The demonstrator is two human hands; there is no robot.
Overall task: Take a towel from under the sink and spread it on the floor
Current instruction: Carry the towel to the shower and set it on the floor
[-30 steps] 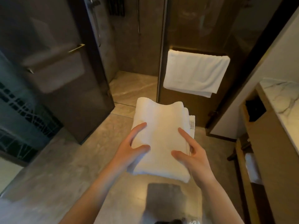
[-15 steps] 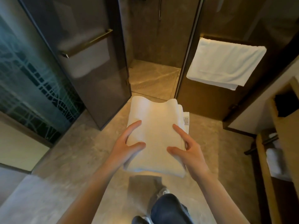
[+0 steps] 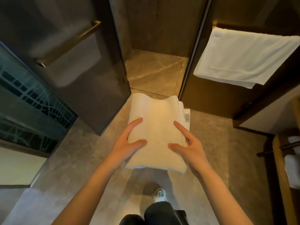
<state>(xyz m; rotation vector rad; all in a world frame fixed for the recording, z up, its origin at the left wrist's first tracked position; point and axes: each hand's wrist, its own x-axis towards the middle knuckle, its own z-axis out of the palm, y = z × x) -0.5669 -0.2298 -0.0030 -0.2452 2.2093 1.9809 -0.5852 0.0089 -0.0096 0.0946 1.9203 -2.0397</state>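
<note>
1. The floor [image 3: 211, 159], grey-brown stone, spreads under and around both hands and runs ahead of them into the shower [image 3: 154, 70].
2. A dark glass door [image 3: 73, 62] with a brass handle [image 3: 68, 44] stands ahead and to the left of the left hand.
3. A hung towel [image 3: 243, 57], white, drapes over a rail ahead and to the right of the right hand, well apart from it.
4. The towel [image 3: 155, 127], cream and folded into a thick pad, is held flat in the air between the two hands, above the floor and not yet spread.
5. The left hand [image 3: 125, 146] is clamped on the towel's left edge, thumb and forefinger on top, other fingers hidden beneath.
6. The right hand [image 3: 190, 146] grips the right edge likewise, thumb and forefinger pressed on top.
7. A shoe [image 3: 159, 194], white, stands on the floor below and behind the hands.
8. A label [image 3: 187, 117] sticks out of the towel's right side, just ahead of the right forefinger.
</note>
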